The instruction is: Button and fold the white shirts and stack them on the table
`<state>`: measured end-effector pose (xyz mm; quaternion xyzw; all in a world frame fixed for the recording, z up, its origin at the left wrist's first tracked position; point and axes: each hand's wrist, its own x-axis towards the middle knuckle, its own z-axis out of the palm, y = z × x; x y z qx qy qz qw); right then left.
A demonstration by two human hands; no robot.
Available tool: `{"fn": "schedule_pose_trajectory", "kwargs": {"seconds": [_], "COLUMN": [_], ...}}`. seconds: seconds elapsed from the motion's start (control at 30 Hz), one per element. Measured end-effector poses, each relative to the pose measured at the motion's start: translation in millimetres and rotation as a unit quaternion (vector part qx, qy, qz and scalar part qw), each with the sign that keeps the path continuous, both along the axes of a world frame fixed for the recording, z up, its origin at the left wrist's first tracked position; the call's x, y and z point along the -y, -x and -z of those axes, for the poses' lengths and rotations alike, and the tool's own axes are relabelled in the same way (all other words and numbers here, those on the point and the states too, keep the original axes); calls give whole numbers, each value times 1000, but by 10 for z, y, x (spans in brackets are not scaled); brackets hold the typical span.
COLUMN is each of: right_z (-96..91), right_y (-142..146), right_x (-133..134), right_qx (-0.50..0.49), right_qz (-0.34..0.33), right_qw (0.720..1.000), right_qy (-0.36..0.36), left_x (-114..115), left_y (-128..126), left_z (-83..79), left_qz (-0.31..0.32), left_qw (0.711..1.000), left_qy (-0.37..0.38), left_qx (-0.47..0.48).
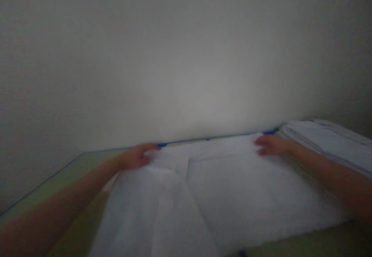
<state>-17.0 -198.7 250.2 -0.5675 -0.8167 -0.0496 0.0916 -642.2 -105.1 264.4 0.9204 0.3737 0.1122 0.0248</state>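
A large white cloth [221,187] lies spread over a green table [75,172] in front of me, with folds running across it. My left hand [138,155] rests on the cloth's far left corner, its fingers curled onto the fabric edge. My right hand [271,145] sits at the far right corner, fingers bent down on the cloth. The picture is blurred, so I cannot make out whether either hand pinches the fabric or only presses on it.
A plain pale wall [186,55] rises directly behind the table. A blue strip [203,138] runs along the table's far edge. At the right lies a stack of folded white cloths [328,141].
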Motion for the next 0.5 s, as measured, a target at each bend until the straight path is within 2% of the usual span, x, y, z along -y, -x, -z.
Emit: {"fn": "schedule_pose_trajectory", "kwargs": {"seconds": [0.1,0.2,0.27,0.37,0.43,0.5], "right_z": [30,48,51,-1,-91,-206], "right_y": [70,34,-4,0,49,103], "right_x": [145,161,141,107,94,106], "right_qx": [28,47,60,80,104,134], "right_qz": [-19,12,25,28,54,84], "right_qw": [999,999,998,996,993,987], "right_qy": [38,19,-9,-18,-8,-41], "left_x": [449,698,716,610,528,487], "left_y": [-173,-339,-410,-417,-354,-249], "left_z": [-7,45,87,96,44,-41], "left_qz": [102,134,117,49,8,-5], "left_qw": [992,988,991,998,999,996], "left_qy": [52,53,33,-12,-41,-53], "left_qx": [-49,-60,-60,-38,9,66]}}
